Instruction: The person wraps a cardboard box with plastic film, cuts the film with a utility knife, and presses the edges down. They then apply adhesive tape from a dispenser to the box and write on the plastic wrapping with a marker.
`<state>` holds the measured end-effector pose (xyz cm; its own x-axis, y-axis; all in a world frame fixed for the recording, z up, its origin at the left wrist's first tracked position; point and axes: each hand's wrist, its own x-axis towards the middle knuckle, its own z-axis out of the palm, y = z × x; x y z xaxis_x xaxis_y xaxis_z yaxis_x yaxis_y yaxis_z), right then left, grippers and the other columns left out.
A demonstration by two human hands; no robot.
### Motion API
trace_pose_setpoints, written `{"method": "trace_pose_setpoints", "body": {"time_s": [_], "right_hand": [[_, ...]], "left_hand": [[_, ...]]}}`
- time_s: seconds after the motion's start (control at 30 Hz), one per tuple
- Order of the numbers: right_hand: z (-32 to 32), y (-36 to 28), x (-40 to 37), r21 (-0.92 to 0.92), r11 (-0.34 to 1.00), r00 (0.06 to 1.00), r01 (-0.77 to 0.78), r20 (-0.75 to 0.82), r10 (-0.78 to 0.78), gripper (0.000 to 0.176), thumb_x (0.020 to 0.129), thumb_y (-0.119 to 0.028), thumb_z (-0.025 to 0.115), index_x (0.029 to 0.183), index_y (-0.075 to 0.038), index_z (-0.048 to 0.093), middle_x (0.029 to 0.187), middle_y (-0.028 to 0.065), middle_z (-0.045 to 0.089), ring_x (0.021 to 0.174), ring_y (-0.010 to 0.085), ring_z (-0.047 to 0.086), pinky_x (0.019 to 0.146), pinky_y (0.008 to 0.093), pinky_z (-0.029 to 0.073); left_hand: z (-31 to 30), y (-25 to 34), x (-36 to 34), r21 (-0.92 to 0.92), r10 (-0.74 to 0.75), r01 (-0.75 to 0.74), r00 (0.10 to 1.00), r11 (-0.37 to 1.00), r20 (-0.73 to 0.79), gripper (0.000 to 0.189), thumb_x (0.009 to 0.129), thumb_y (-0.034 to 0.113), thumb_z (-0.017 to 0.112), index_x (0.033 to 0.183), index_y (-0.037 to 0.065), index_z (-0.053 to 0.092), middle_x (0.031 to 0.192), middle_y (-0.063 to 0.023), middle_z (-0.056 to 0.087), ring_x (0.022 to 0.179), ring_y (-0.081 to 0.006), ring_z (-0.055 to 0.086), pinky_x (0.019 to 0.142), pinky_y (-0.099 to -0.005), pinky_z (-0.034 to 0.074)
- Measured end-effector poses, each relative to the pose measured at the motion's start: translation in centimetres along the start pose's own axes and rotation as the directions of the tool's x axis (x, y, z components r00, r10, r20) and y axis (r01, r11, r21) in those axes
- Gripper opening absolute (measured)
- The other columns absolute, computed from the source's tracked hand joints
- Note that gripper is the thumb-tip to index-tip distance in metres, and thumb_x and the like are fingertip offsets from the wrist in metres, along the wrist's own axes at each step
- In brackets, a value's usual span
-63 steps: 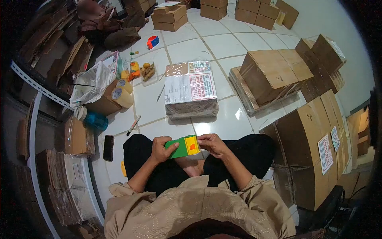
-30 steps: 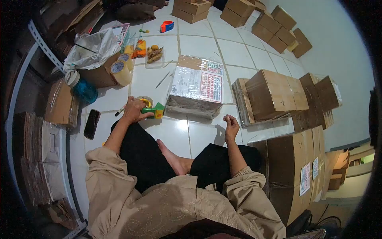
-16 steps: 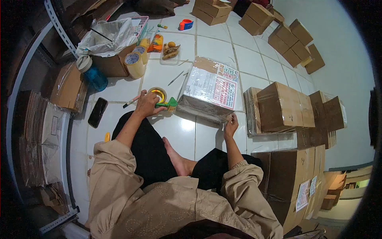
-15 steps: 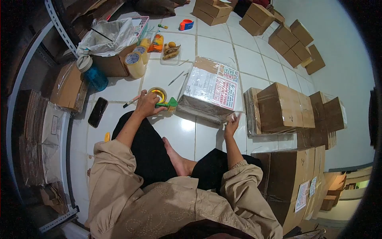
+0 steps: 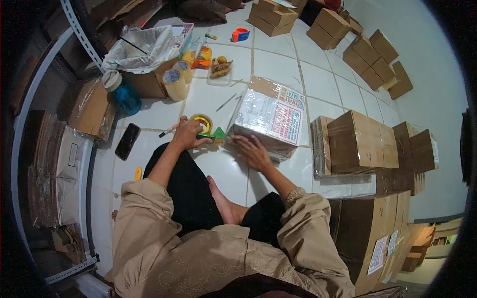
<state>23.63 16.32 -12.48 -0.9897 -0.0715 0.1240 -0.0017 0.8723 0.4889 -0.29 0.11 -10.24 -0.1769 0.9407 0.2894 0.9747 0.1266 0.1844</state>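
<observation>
My left hand (image 5: 187,134) is wrapped round a green tape dispenser (image 5: 217,134) that carries a yellow-cored tape roll (image 5: 202,122). Right of it, a plastic-wrapped box (image 5: 258,110) with red and green printed labels rests on the tiles. My right hand (image 5: 252,152) lies against the near side of this box by its left corner, fingers spread. A pen (image 5: 168,131) pokes out to the left of my left hand. Beyond the tape roll, a thin blade-like tool (image 5: 226,102) lies on the floor at the box's left.
Brown cartons (image 5: 362,141) stand at the right, with a large carton (image 5: 367,223) nearer me. At the left are a phone (image 5: 128,141), a blue bottle (image 5: 122,94), clear tape rolls (image 5: 175,84) and a lined bin (image 5: 139,52). A food tray (image 5: 219,72) sits behind.
My right hand has moved left from the box's right corner to its near left side. My left hand still holds the dispenser. The whole view has shifted slightly.
</observation>
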Motion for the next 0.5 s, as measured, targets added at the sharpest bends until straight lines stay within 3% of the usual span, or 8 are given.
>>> {"method": "trace_pose_setpoints", "body": {"time_s": [0.03, 0.1, 0.17, 0.2, 0.3, 0.33, 0.5], "right_hand": [[1.1, 0.9, -0.2, -0.262, 0.965, 0.998, 0.01, -0.064, -0.028, 0.066, 0.084, -0.036, 0.038, 0.139, -0.019, 0.005, 0.145, -0.0066, -0.002, 0.133, 0.0102, -0.002, 0.107, 0.0418, -0.006], [1.9, 0.9, 0.1, -0.289, 0.957, 0.999, 0.031, 0.003, -0.032, 0.065, 0.085, -0.036, 0.033, 0.139, -0.02, 0.002, 0.145, -0.0066, -0.006, 0.132, 0.0099, -0.007, 0.106, 0.0408, -0.01], [2.4, 0.6, -0.1, -0.322, 0.946, 1.0, 0.031, 0.008, -0.03, 0.062, 0.086, -0.035, 0.029, 0.139, -0.02, 0.0, 0.145, -0.0061, -0.008, 0.132, 0.0098, -0.009, 0.106, 0.0411, -0.012], [2.5, 0.7, 0.0, -0.373, 0.927, 0.999, 0.04, 0.0, -0.043, 0.062, 0.086, -0.034, 0.028, 0.139, -0.02, -0.001, 0.144, -0.0064, -0.01, 0.132, 0.0099, -0.011, 0.105, 0.0424, -0.014], [2.4, 0.4, 0.0, -0.431, 0.902, 1.0, 0.001, -0.013, -0.008, 0.061, 0.086, -0.033, 0.027, 0.139, -0.02, -0.002, 0.144, -0.0061, -0.011, 0.132, 0.0103, -0.013, 0.104, 0.0441, -0.016], [2.3, 0.4, 0.0, -0.432, 0.902, 1.0, -0.001, -0.023, -0.01, 0.061, 0.086, -0.033, 0.027, 0.139, -0.02, -0.002, 0.144, -0.0061, -0.011, 0.132, 0.0103, -0.013, 0.104, 0.0441, -0.016], [2.3, -0.1, 0.0, -0.364, 0.931, 0.999, -0.034, -0.036, 0.023, 0.058, 0.087, -0.031, 0.026, 0.139, -0.022, 0.002, 0.145, -0.0072, -0.007, 0.132, 0.0092, -0.011, 0.103, 0.0428, -0.017]], "left_hand": [[-0.3, -0.1, -0.1, -0.01, -0.007, 0.007, 0.999, 1.0, 0.039, 0.041, 0.065, 0.049, 0.066, 0.074, 0.009, 0.061, 0.081, -0.0056, 0.056, 0.084, -0.0198, 0.054, 0.084, -0.0459, 0.028], [-0.1, -1.1, -0.3, -0.017, 0.027, -0.027, 1.0, 0.999, -0.012, 0.041, 0.065, 0.05, 0.066, 0.074, 0.01, 0.061, 0.085, -0.0059, 0.058, 0.086, -0.0197, 0.054, 0.083, -0.0458, 0.028], [0.0, -1.9, -0.7, 0.023, 0.006, -0.002, 0.989, 1.0, -0.145, 0.047, 0.065, 0.055, 0.063, 0.074, 0.009, 0.063, 0.077, -0.0052, 0.059, 0.079, -0.0198, 0.055, 0.082, -0.0419, 0.03], [-0.6, -2.7, -1.0, -0.002, -0.055, 0.055, 0.995, 0.998, -0.082, 0.047, 0.066, 0.055, 0.062, 0.072, 0.008, 0.063, 0.076, -0.0056, 0.059, 0.077, -0.0199, 0.056, 0.081, -0.0412, 0.031], [-0.9, -2.0, -0.7, 0.042, -0.069, 0.072, 0.994, 0.996, -0.08, 0.048, 0.067, 0.055, 0.06, 0.072, 0.008, 0.063, 0.077, -0.0067, 0.06, 0.076, -0.0199, 0.056, 0.078, -0.04, 0.032], [0.0, -1.9, -0.5, 0.087, -0.028, 0.044, 0.983, 0.995, -0.18, 0.046, 0.068, 0.053, 0.061, 0.071, 0.008, 0.064, 0.071, -0.0094, 0.06, 0.069, -0.0216, 0.056, 0.075, -0.0388, 0.033], [0.4, 1.7, 1.4, 0.2, -0.064, 0.099, 0.983, 0.975, -0.172, 0.044, 0.068, 0.05, 0.061, 0.061, 0.007, 0.062, 0.056, -0.0103, 0.057, 0.054, -0.0234, 0.055, 0.064, -0.0382, 0.034]]}}
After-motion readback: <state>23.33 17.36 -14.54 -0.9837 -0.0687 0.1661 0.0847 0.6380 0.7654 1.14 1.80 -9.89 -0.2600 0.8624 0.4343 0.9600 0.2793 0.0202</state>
